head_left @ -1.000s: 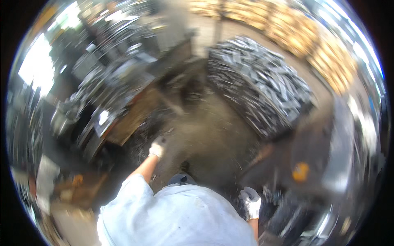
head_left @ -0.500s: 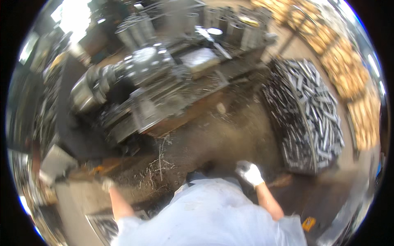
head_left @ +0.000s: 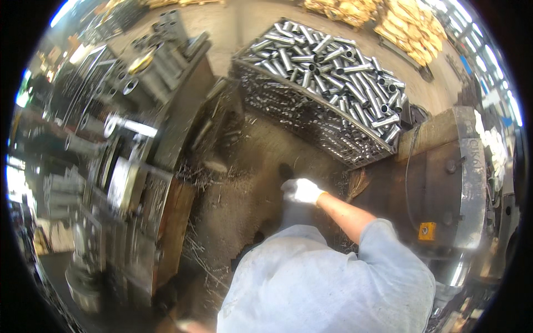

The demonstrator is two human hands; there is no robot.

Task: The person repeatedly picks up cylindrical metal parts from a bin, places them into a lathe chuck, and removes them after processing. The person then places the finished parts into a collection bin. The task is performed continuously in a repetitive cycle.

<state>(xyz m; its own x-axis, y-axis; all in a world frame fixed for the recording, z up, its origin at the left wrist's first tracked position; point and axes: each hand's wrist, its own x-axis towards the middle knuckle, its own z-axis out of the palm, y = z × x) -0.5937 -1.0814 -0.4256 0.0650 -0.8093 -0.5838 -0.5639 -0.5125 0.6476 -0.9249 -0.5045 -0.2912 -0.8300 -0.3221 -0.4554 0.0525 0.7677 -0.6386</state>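
My right hand, in a white glove, is stretched out in front of my body over the dark floor. Glare washes out the glove and the fingers point away from view, so their grip is not clear; no object shows in it. My left hand is a blurred patch at the lower edge, its fingers smeared, low beside the machine on my left. Ahead of my right hand stands a dark metal bin heaped with short shiny metal tubes. Neither hand touches the bin.
Several upright grey tubes stand on the machine's far end. Metal shavings litter the floor beside it. On the right is a large dark metal cabinet with a yellow box on it. Pallets of yellowish wrapped goods stand at the back.
My view has swung to the right: the machine is now on the left and the tube bin ahead. My right arm reaches further forward; my left hand has dropped to the lower edge.
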